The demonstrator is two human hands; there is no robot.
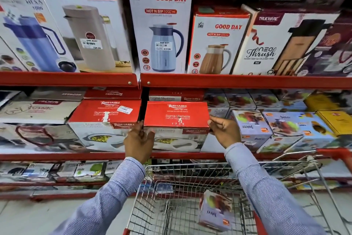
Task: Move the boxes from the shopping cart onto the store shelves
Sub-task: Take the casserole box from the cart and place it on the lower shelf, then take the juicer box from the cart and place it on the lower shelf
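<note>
A red-topped Rishabh Sigma Marbella casserole box (pixel 176 114) sits on the middle shelf (pixel 76 156), next to an identical box (pixel 104 114) on its left. My left hand (pixel 139 140) presses against its lower left front corner. My right hand (pixel 222 130) grips its right edge at the top corner. Below, the wire shopping cart (pixel 190 196) holds one pale Juicer box (pixel 216 211) lying tilted inside.
The upper shelf (pixel 228 81) carries flask boxes: Super Rivo (pixel 85 25), Good Day (pixel 162 25) and Trueware (pixel 276 44). Juicer boxes (pixel 251 130) stand right of the casserole box. The cart's red handle (pixel 339 156) is at the right. Small packs fill the lower shelf (pixel 57 183).
</note>
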